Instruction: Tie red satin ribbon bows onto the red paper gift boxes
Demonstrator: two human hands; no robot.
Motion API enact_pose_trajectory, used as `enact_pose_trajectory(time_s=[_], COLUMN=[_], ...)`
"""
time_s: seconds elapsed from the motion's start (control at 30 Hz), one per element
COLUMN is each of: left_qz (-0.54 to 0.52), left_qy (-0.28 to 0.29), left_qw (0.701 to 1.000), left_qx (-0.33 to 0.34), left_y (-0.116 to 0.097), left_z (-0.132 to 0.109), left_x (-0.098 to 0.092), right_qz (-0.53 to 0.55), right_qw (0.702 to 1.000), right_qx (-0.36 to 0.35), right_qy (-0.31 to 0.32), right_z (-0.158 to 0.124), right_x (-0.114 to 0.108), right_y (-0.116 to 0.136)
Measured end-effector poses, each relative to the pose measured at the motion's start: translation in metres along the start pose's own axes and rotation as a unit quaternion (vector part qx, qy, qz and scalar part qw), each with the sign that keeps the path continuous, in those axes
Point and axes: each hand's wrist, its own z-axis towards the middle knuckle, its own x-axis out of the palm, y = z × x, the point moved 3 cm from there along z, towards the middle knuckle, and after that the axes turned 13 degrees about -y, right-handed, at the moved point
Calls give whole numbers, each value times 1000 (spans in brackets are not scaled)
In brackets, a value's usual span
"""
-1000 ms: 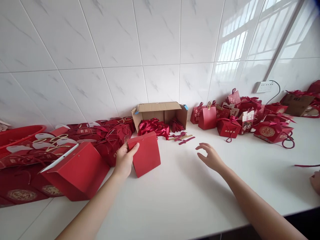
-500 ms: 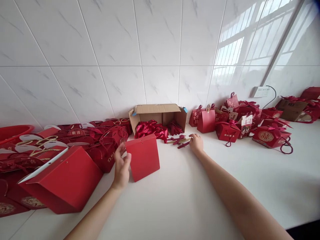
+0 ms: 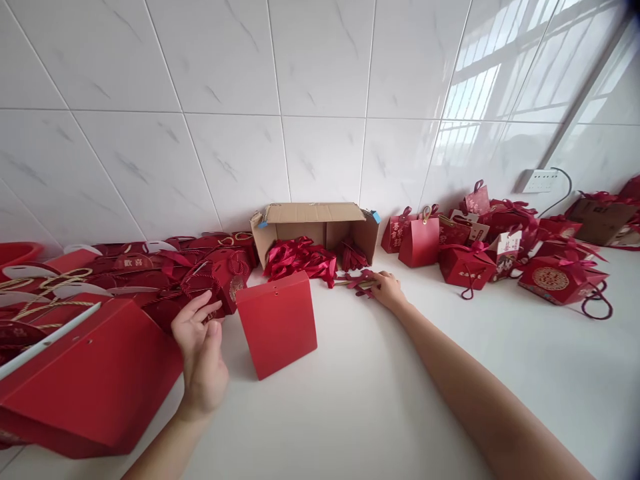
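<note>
A plain red gift box (image 3: 280, 327) with two small holes near its top edge stands upright on the white counter. To its left, my left hand (image 3: 203, 357) is raised with the fingers apart and holds nothing. My right hand (image 3: 389, 290) reaches to a small pile of dark red and gold ribbon pieces (image 3: 357, 281), its fingers closed on the ribbon end nearest it; the fingertips are partly hidden. Behind the box, an open cardboard carton (image 3: 313, 213) lies on its side, with loose red ribbons (image 3: 300, 259) spilling out at the front.
Many red gift boxes with cord handles (image 3: 135, 263) crowd the left side, a larger plain red box (image 3: 100, 373) in front of them. Finished-looking small red boxes and bags (image 3: 420, 241) stand at the right, below a wall socket (image 3: 537, 181). A tiled wall (image 3: 230, 160) closes the back.
My left hand has moved left, away from the red box, which stays standing. My right hand has shifted slightly left and down onto the ribbon pieces. The view has moved a little.
</note>
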Motion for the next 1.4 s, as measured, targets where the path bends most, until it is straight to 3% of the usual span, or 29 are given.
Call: enact_pose_trajectory(time_s=[0.2,0.4,0.57,0.7,0.83,0.93,1.0,1.07,1.13,1.2,1.23,1.4], left_qz=[1,15,28,34,46,62,85,114,140,157,163,162], left_qy=[12,28,30,34,12,18,77,192,303,359,370,381], left_qw=[1000,999,999,998,999,996,982,940,894,886,892,910], left_qx=[-8,17,21,30,23,65,152,257,297,247,202,15], left_y=[2,1,2,2,1,-7,-18,-29,-32,-31,-29,-25], left_z=[-4,-8,-8,-7,-7,-10,-18,-33,-50,-64,-69,-87], left_x=[2,3,1,1,-2,-2,2,8,15,20,22,30], right_qz=[60,131,215,326,445,515,545,573,622,662,671,637], right_qw=[997,979,942,901,859,830,808,777,716,657,645,697], right_qx=[44,77,119,152,184,208,222,242,273,284,275,200], right_qy=[-37,-134,-230,-243,-172,-52,30,94,160,221,242,261], right_z=[2,0,5,13,4,-23,-49,-75,-99,-119,-126,-153], right_x=[-3,-22,-50,-73,-91,-94,-92,-89,-83,-78,-76,-71], right_y=[-12,-2,12,22,38,59,74,89,104,119,126,146])
